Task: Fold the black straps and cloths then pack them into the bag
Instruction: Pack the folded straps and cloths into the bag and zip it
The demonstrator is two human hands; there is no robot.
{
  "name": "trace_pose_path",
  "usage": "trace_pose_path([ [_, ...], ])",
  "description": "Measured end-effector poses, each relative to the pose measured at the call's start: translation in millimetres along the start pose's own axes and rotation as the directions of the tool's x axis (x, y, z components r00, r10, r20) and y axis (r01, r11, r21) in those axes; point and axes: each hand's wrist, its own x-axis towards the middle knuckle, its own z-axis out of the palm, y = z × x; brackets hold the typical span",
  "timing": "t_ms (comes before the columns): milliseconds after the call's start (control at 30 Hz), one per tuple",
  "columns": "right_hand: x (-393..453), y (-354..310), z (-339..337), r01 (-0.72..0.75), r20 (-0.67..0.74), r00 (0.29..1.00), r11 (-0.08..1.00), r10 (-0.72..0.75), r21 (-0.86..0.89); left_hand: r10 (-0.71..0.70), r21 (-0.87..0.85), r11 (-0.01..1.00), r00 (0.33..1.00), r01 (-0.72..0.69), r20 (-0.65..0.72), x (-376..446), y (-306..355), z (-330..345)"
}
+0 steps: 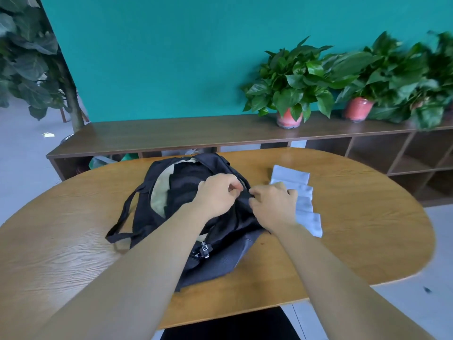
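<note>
A black bag (228, 251) lies open on the wooden table (355, 229), its beige lining (159, 192) showing at the left and dark folded material (181, 190) inside. One black strap (122, 217) trails off the bag's left side. My left hand (218, 192) pinches the bag's right rim with curled fingers. Right beside it, my right hand (272, 204) grips the same black edge. Several folded light grey cloths (304, 200) lie in an overlapping row just right of the bag, partly hidden under my right hand.
A low brown shelf unit (171, 136) runs behind the table and carries two potted plants (291, 87) (362, 77). A large leafy plant (29, 60) stands at far left. A metal buckle (203, 250) sits on the bag's near side.
</note>
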Motion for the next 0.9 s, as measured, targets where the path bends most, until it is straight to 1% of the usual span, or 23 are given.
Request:
trace_pose_path([
  [100, -12.6, 39.3, -6.3, -0.123, -0.01, 0.992, 0.992, 0.123, -0.027, 0.036, -0.083, 0.996, 0.999, -0.034, 0.03, 6.0, 24.8, 31.6],
  [233, -22.0, 88.8, -16.1, -0.282, -0.019, 0.959, 0.959, 0.282, -0.012, 0.026, -0.118, 0.993, 0.997, -0.018, 0.069, 18.5, 55.5, 63.2],
  [333, -24.2, 117.8, -17.9, -0.393, -0.007, 0.919, 0.92, 0.393, 0.008, 0.001, -0.1, 0.995, 0.995, 0.009, 0.101, 32.8, 72.2, 83.7],
  [433, -23.3, 140.2, -12.8, -0.487, 0.041, 0.872, 0.872, 0.488, -0.045, -0.073, -0.038, 0.996, 0.983, 0.081, 0.169, 46.6, 81.6, 107.3],
  [500, -19.9, 150.6, -8.9, -0.528, 0.074, 0.843, 0.846, 0.533, -0.072, -0.169, 0.035, 0.986, 0.963, 0.165, 0.212, 53.1, 84.4, 119.4],
  [567, -14.2, 156.9, -5.8, -0.573, 0.122, 0.808, 0.817, 0.576, -0.063, -0.279, 0.117, 0.959, 0.929, 0.258, 0.242, 58.3, 86.4, 127.0],
  [633, -6.9, 161.1, -2.8, -0.604, 0.18, 0.777, 0.795, 0.603, -0.058, -0.361, 0.149, 0.931, 0.897, 0.332, 0.256, 64.5, 88.1, 131.2],
  [733, 2.2, 168.3, 1.4, -0.624, 0.232, 0.747, 0.777, 0.623, -0.077, -0.405, 0.189, 0.911, 0.878, 0.366, 0.255, 74.5, 90.0, 134.9],
  [900, 11.0, 172.4, 2.3, -0.63, 0.309, 0.71, 0.767, 0.633, -0.125, -0.422, 0.267, 0.899, 0.853, 0.348, 0.307, 84.1, 90.6, 140.3],
])
